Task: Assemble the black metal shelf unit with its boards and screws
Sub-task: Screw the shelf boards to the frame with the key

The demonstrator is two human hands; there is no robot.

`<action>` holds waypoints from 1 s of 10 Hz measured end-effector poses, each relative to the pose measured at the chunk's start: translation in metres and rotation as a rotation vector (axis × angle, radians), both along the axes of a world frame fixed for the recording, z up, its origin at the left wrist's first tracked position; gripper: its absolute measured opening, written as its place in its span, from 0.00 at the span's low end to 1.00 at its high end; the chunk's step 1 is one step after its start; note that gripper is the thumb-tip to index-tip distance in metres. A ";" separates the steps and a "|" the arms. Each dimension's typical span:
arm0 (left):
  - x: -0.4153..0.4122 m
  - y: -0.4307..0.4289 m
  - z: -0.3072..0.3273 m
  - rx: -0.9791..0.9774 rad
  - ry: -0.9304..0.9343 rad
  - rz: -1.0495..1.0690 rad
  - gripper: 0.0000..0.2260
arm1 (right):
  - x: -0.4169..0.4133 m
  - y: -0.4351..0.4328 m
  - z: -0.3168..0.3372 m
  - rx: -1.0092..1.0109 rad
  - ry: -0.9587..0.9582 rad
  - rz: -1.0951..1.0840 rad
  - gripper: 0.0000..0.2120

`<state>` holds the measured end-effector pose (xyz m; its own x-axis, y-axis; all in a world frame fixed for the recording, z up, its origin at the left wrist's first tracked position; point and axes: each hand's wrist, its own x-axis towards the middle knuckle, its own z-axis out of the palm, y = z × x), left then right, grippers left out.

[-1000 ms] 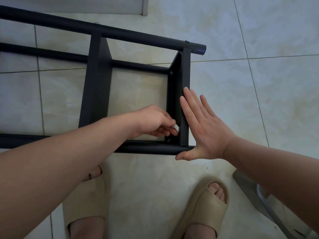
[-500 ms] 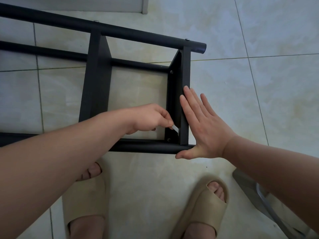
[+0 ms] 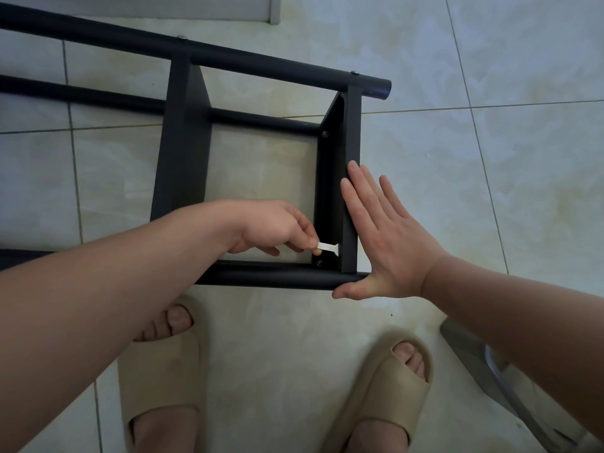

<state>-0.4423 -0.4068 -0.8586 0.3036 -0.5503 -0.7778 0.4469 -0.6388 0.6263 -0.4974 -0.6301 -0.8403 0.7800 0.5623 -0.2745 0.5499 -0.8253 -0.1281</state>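
We see bare floor (image 3: 490, 158) right of the shelf frame (image 3: 228, 60); its two boards (image 3: 178, 142) and tubes (image 3: 277, 279) wall the square gap, partly filled by our left grip (image 3: 274, 228).

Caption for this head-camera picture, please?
Left hand pinches a white piece inside the black shelf frame; flat right hand braces it.

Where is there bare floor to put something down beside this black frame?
Free: the floor right of the end board, beyond the right hand, and between the sandals. Crowded: the near corner, where the left hand pinches a small white tool.
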 end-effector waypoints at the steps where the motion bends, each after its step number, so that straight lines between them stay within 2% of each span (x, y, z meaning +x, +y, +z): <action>1: -0.002 0.000 0.001 -0.003 -0.004 -0.024 0.07 | 0.000 0.000 0.000 0.002 -0.002 0.002 0.66; 3: -0.004 0.000 0.002 -0.040 -0.018 -0.073 0.10 | 0.000 0.000 -0.001 0.006 -0.006 0.003 0.66; 4: -0.005 -0.001 0.001 -0.058 -0.034 -0.098 0.09 | 0.000 0.000 0.000 0.009 -0.003 0.001 0.66; 8: 0.007 -0.002 0.006 -0.040 -0.425 -0.216 0.08 | 0.000 0.000 -0.001 0.016 0.006 -0.003 0.66; 9: 0.002 -0.006 0.005 -0.072 -0.227 -0.069 0.05 | 0.000 -0.001 -0.001 0.019 0.006 -0.003 0.65; 10: -0.005 -0.011 0.002 -0.090 0.083 0.177 0.03 | 0.000 -0.001 -0.002 0.026 0.001 -0.001 0.66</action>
<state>-0.4472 -0.4182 -0.8567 0.3384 -0.5626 -0.7543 0.5998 -0.4887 0.6335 -0.4972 -0.6308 -0.8427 0.7805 0.5683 -0.2607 0.5486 -0.8225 -0.1502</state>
